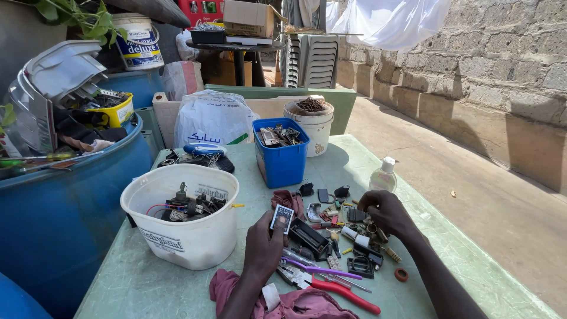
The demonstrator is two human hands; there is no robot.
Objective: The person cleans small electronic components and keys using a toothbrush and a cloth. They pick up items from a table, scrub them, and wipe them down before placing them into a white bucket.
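Note:
My left hand point(264, 243) holds up a small rectangular electronic module point(282, 217) with a dark face and pale rim, above the pale green table point(142, 283). My right hand point(385, 212) rests with fingers curled over a scatter of small parts point(342, 227), such as black plastic pieces, metal rings and screws; whether it grips one cannot be told. Red-handled pliers point(342, 290) and a purple-handled tool point(322, 270) lie just in front of my left hand. A maroon cloth point(298, 304) lies under my left forearm.
A white bucket point(183, 236) with wires and parts stands left. Behind are a blue bin point(282, 155) of metal pieces, a white pail point(313, 124), a white sack point(211, 118) and a clear bottle point(384, 175). A blue barrel point(65, 207) borders the table's left; a stone wall point(490, 65) runs along the right.

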